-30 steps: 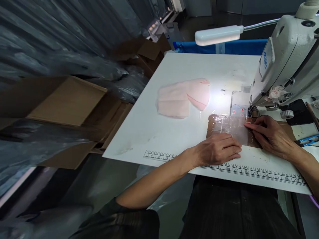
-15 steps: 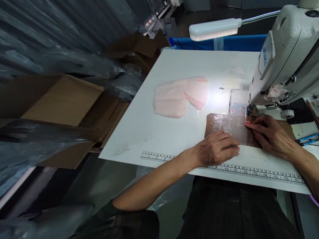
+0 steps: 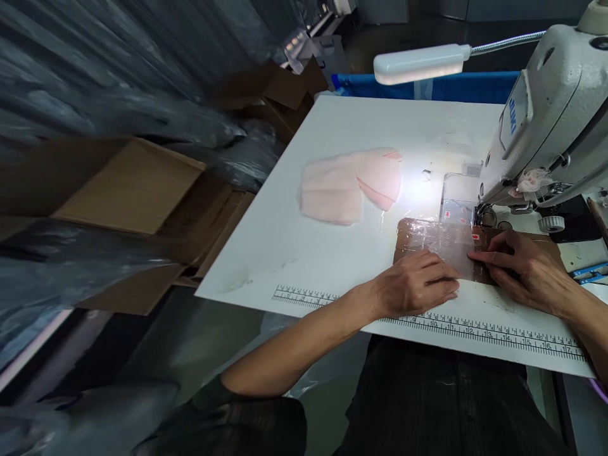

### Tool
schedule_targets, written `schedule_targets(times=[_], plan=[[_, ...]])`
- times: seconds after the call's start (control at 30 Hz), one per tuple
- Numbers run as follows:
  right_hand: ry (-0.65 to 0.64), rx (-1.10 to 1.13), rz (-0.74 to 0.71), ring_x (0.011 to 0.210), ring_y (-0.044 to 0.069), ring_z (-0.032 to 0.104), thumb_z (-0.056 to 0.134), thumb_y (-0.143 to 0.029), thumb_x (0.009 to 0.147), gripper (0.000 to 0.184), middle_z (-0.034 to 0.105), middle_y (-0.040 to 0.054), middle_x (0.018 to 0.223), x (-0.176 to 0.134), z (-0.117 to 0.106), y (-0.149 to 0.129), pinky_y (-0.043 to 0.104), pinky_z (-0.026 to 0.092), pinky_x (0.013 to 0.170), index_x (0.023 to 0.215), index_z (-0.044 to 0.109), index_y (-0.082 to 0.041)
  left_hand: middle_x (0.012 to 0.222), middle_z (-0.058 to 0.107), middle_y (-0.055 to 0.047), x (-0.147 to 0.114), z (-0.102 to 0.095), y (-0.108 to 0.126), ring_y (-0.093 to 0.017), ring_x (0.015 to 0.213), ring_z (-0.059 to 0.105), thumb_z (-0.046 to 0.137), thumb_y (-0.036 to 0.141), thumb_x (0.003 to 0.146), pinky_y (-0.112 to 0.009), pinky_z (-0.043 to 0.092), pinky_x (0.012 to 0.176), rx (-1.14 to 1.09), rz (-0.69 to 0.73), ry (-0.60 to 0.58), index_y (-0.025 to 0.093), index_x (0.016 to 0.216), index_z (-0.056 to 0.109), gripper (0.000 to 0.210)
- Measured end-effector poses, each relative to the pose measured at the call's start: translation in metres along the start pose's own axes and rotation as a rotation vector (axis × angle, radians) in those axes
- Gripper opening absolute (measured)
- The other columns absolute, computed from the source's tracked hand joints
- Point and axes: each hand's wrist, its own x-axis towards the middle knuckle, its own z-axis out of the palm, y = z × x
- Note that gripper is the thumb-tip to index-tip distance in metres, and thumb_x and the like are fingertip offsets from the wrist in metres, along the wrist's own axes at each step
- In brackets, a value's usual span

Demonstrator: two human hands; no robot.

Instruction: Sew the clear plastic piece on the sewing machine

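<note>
Pressing a sheer pale piece [image 3: 449, 244] against a brown sheet [image 3: 403, 235] on the tabletop [image 3: 266, 253], just near side of the presser foot [image 3: 477, 216] of the sewing machine [image 3: 532, 133]. Resting left hand [image 3: 415, 285] over near edge, grip relaxed, nothing clasped. Laying right hand's [image 3: 520, 269] index fingertip at right edge, below a red arrow mark [image 3: 475, 237]; cannot tell about any pinch with the thumb. Best, probably: smooth out ripples, keep that edge straight, guide with light, even pressure, avoid tugging, keep fingertips clear of the foot.
</note>
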Motion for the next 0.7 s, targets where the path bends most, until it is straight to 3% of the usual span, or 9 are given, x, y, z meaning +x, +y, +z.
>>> schedule_targets(times=[0.17,0.3,0.5,0.7], plan=[[-0.027,0.019,0.034,0.086,0.020,0.065,0.044,-0.023,0.099,0.037,0.062,0.0120,0.097,-0.001,0.001,0.001,0.037,0.061,0.075,0.115,0.076,-0.022,0.104,0.076,-0.007,0.001,-0.001,-0.003,-0.015,0.085,0.069,0.060,0.031,0.098,-0.031,0.055,0.075,-0.073,-0.020,0.031,0.018,0.099,0.069,0.016],[-0.014,0.037,0.037,0.085,0.020,0.064,0.044,-0.026,0.099,0.036,0.061,0.0119,0.097,-0.003,0.003,0.002,0.037,0.061,0.074,0.115,0.077,-0.023,0.103,0.075,-0.010,0.014,-0.003,-0.024,-0.016,0.082,0.069,0.058,0.034,0.099,-0.032,0.056,0.073,-0.034,-0.060,0.117,0.016,0.099,0.069,0.021],[0.020,0.058,0.032,0.086,0.020,0.065,0.047,-0.021,0.097,0.033,0.060,0.0110,0.096,-0.004,0.004,0.002,0.036,0.060,0.077,0.111,0.077,-0.022,0.109,0.073,-0.013,0.039,0.007,-0.063,-0.020,0.093,0.068,0.044,0.026,0.103,-0.036,0.055,0.079,0.023,-0.098,-0.139,0.014,0.107,0.069,0.028],[0.021,0.097,0.052,0.086,0.019,0.065,0.046,-0.022,0.099,0.034,0.062,0.0111,0.096,-0.003,0.004,0.002,0.035,0.059,0.078,0.114,0.076,-0.021,0.124,0.068,-0.015,0.039,0.017,-0.064,-0.023,0.100,0.063,0.041,0.039,0.105,-0.040,0.051,0.087,0.141,-0.063,-0.269,0.014,0.119,0.067,0.039]])
